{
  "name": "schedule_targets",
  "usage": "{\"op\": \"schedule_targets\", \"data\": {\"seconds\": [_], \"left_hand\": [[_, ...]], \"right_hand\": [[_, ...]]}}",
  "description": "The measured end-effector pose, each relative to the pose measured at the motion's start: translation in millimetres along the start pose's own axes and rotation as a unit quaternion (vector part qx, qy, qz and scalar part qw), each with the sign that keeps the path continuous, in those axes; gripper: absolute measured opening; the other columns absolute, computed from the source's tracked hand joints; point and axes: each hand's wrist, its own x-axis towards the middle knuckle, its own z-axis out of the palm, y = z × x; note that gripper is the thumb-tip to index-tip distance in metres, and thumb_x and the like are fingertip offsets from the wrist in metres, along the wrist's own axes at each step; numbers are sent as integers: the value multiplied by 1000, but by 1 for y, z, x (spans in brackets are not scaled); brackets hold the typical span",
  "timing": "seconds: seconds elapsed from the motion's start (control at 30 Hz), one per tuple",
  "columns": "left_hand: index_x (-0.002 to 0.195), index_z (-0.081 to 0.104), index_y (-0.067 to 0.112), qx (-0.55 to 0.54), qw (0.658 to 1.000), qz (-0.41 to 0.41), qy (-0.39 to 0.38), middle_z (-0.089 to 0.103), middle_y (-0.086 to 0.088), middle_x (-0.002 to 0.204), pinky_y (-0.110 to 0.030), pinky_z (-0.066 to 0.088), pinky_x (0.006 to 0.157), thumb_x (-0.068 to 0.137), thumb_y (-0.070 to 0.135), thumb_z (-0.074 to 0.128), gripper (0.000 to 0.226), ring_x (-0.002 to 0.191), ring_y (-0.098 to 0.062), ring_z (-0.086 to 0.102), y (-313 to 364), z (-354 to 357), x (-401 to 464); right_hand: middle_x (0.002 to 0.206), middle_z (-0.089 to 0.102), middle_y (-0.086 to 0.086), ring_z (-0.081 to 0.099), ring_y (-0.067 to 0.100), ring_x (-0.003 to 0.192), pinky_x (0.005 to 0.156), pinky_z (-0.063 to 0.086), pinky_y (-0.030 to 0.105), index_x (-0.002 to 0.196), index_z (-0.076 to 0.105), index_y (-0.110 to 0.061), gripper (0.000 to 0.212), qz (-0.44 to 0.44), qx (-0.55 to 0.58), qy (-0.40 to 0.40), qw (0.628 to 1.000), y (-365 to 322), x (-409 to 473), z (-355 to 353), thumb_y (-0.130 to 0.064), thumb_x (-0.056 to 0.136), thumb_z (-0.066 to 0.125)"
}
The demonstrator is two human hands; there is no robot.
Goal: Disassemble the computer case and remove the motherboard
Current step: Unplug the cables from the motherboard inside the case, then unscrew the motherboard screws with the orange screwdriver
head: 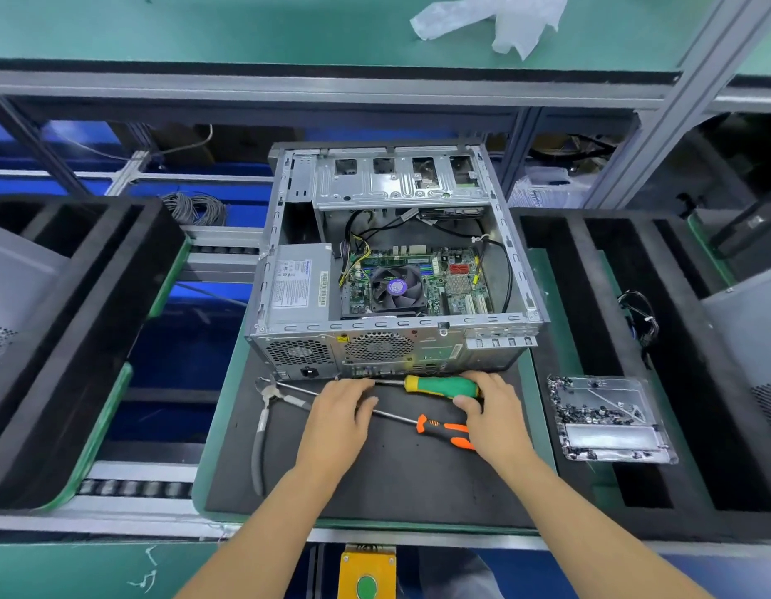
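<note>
An open silver computer case (288, 335) lies on a dark foam mat (375, 477), its side panel off. Inside I see the green motherboard (457, 283) with a black CPU fan (394, 289), a grey power supply (295, 283) at left and black cables (506, 270). In front of the case, my right hand (494, 419) is closed around the green-and-yellow screwdriver (439, 386), which lies level along the case's rear face. My left hand (338, 419) rests on the mat with fingers spread near the screwdriver's shaft, over the shaft of an orange-and-black screwdriver (444, 430).
Grey-handled pliers (262, 421) lie on the mat at left. A clear tray (608, 419) with several dark screws sits at right on black foam. Black foam racks (72, 322) flank the mat. A plastic bag (496, 19) lies on the upper shelf.
</note>
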Motion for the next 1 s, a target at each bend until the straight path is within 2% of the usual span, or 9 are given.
{"op": "schedule_targets", "data": {"seconds": [0.1,0.27,0.43,0.53,0.63,0.73,0.8,0.9,1.0], "left_hand": [[113,69,11,10,999,15,35,67,-1,106,-36,47,93,87,16,72,27,102,-21,57,0,1,2],[105,72,6,29,998,54,34,67,-6,101,-42,53,85,81,5,77,25,92,-28,63,-1,3,8],[92,77,12,49,995,88,9,71,1,88,-43,52,74,83,7,75,10,80,-24,64,-2,4,11],[89,77,15,53,995,88,-10,71,5,85,-42,49,72,83,12,76,7,80,-23,64,-5,2,9],[85,76,13,36,992,120,-12,71,4,82,-39,48,72,78,9,81,9,76,-22,64,-16,-2,7],[89,75,6,26,989,145,-31,70,-1,87,-36,49,77,76,2,80,14,80,-24,62,-24,-7,4],[90,74,6,39,984,171,-43,69,-3,89,-36,51,76,76,-2,79,17,81,-26,63,-26,-10,4],[95,74,7,85,978,187,-40,70,-3,91,-39,53,75,79,4,77,17,84,-27,64,-35,-18,10],[95,75,10,106,981,165,-13,71,-1,92,-39,52,73,90,21,61,19,85,-25,64,-47,-33,14]], "right_hand": [[111,59,-4,54,15,103,86,36,18,123,61,-15,30,-11,40,7,999,9,-4,-9,-7,95,58],[108,61,-6,51,19,102,89,37,29,124,62,-19,30,-36,14,-21,999,27,-8,-26,-10,95,59],[109,59,-8,47,17,108,92,33,25,126,60,-23,31,-15,6,-32,999,37,-13,-28,-18,95,61],[118,51,-8,46,14,113,101,38,31,126,57,-20,34,-31,2,30,999,36,-19,-23,-19,92,65],[105,47,-9,45,15,99,87,40,34,106,61,-22,27,-113,-29,92,989,36,-29,-20,-30,84,75],[100,53,-13,44,16,92,75,34,31,104,64,-28,40,-220,-169,12,961,39,-39,-10,-51,74,78],[100,60,-11,52,21,91,73,39,32,107,67,-26,37,-238,-196,15,951,40,-41,-3,-41,76,80],[103,60,-14,52,19,93,78,42,34,109,66,-24,26,-197,-91,31,976,37,-38,-1,-20,85,74],[97,57,-19,60,9,88,79,45,21,109,62,-35,32,-137,64,21,988,39,-36,-16,-7,93,61]]}}
